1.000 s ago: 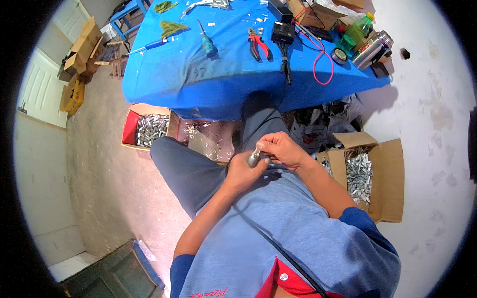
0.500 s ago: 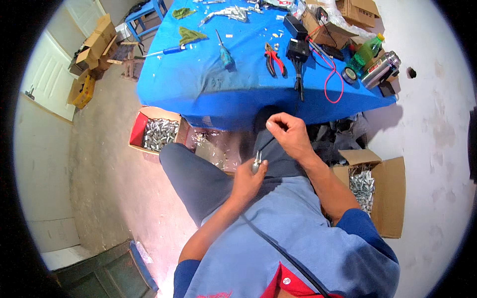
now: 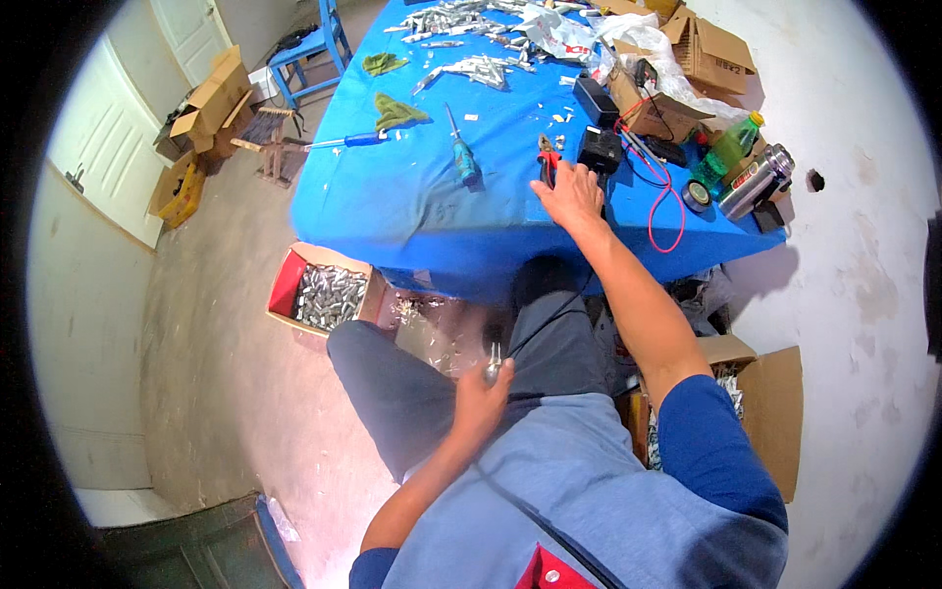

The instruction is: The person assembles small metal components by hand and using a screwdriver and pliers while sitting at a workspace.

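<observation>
This is a makeshift workshop set up in a plain room with whitewashed walls, a white door (image 3: 191,29) and a bare concrete floor (image 3: 216,393). A bench (image 3: 412,206) under a blue cloth carries hand tools: a screwdriver (image 3: 461,157) near its middle, red-handled pliers (image 3: 546,157) toward the near edge, a black box with red wire (image 3: 601,149), and heaps of small metal parts (image 3: 461,18) at the far edge. Cardboard boxes of the same shiny parts (image 3: 329,294) stand on the floor beside the bench's near left corner.
</observation>
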Demonstrator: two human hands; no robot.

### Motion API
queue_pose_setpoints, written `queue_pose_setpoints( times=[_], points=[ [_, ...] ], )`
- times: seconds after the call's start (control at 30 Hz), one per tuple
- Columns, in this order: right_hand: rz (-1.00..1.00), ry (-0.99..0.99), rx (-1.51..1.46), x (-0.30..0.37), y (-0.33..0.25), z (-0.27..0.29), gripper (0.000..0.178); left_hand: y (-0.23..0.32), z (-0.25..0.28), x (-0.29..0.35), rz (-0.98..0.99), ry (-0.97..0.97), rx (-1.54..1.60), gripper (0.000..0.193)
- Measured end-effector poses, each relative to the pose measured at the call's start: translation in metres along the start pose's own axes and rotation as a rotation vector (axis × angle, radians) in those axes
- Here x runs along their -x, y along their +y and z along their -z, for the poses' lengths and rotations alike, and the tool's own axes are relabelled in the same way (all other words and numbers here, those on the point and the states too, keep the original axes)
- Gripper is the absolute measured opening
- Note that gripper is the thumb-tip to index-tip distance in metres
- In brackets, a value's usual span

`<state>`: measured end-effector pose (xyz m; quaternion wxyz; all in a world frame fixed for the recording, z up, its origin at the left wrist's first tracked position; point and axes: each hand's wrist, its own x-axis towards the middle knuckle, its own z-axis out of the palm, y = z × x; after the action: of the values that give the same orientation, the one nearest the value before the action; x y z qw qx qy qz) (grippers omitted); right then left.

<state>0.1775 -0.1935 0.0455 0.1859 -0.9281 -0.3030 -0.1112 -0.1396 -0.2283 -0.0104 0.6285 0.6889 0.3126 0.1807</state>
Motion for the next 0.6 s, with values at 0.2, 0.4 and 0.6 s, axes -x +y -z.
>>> queue_pose_setpoints(
  times=[0.2, 0.4, 0.6],
  points=[
    [-0.050, -0.070, -0.003, -0.030, 0.020, -0.019, 0.047, -0.003, 0.001, -0.003, -0.035, 0.027, -0.100, 0.037],
    [-0.252, -0.454, -1.577, 0.043, 0.036, 0.045, 0.051, -0.016, 0.004, -0.002, -0.015, 0.089, -0.082, 0.035],
    [-0.214, -0.752, -2.138, 0.192, 0.039, 0.098, 0.075, -0.011, 0.002, 0.000, -0.036, 0.055, -0.097, 0.035]
  ],
)
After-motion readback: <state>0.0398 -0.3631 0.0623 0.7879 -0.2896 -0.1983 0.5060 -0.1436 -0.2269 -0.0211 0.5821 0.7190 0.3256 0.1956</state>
